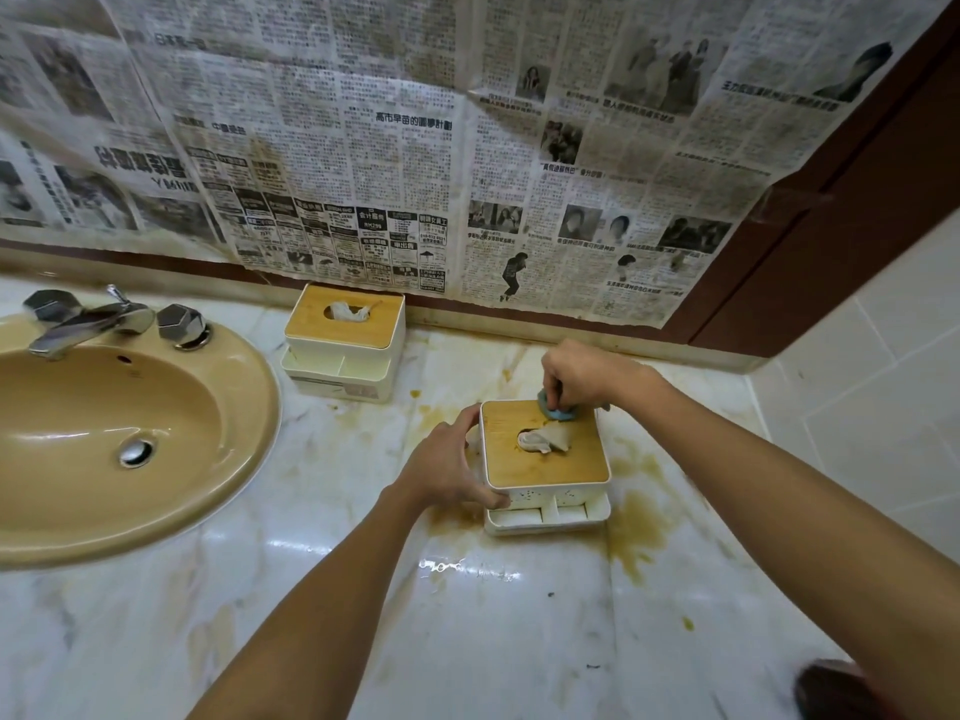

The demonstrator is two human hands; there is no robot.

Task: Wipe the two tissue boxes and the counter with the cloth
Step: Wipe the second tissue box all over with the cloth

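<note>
A white tissue box with a wooden lid (545, 462) stands on the marble counter (467, 615) at centre right, a tissue poking from its slot. My left hand (447, 467) grips the box's left side. My right hand (576, 374) holds a small blue cloth (558, 412) bunched against the far edge of the lid. A second, matching tissue box (344, 337) stands by the back wall, next to the sink. Brown stains (636, 532) spread over the counter around the near box.
A tan sink basin (104, 433) with a chrome tap (88, 319) fills the left side. Newspaper sheets (415, 148) cover the wall behind the counter. A tiled wall (883, 407) closes off the right end. A dark object (831, 691) shows at the bottom right.
</note>
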